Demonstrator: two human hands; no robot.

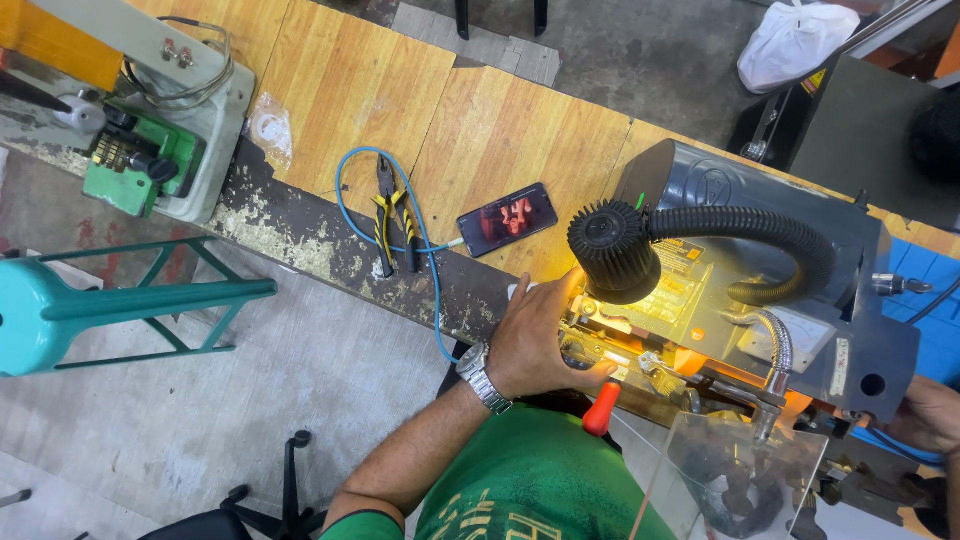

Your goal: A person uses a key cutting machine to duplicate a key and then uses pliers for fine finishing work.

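The left hand (535, 340) lies flat and open-fingered on the key-cutting machine (760, 270), while the right hand (925, 415) grips its far side, closure unclear.

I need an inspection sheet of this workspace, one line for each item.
Surface: wooden bench, front edge worn and flaking.
Job's things: grey machine with a black lamp on a ribbed neck, lit orange beneath; orange handle; clear guard.
Clutter: pliers, phone, screen lit.
Grippers: left hand rests on the machine's front; right hand at its right end, mostly out of frame.
Cables: blue cable loops past the pliers to the phone.
Surroundings: green and white machine, teal stool, white bag, concrete floor.
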